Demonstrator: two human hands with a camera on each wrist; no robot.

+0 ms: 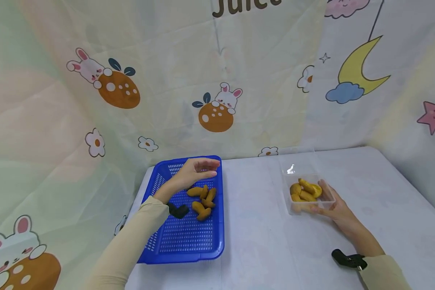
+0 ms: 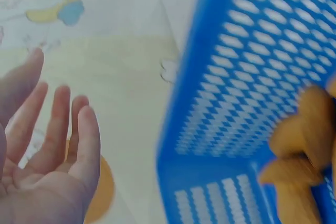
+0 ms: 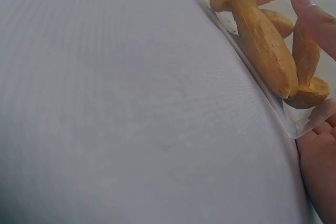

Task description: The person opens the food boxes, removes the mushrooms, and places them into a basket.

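My left hand (image 1: 195, 174) is over the far part of a blue basket (image 1: 222, 225), its fingers loosely bent and nothing in them. Several brown mushrooms (image 1: 203, 216) lie in the basket below it. In the left wrist view the palm and fingers (image 2: 86, 150) face up beside the basket wall (image 2: 173, 129). On the right, my right hand (image 1: 340, 209) grips the near right corner of a clear plastic box (image 1: 293, 208) with its lid raised. Inside the box are several mushrooms (image 3: 262, 45), and the thumb (image 3: 315, 17) shows over them in the right wrist view.
A white cloth covers the table (image 1: 253, 241), with the basket at the left and the box at the right. Behind the table hangs a printed curtain (image 1: 174, 100) with rabbits and flowers. Black straps (image 1: 348, 259) sit at both wrists.
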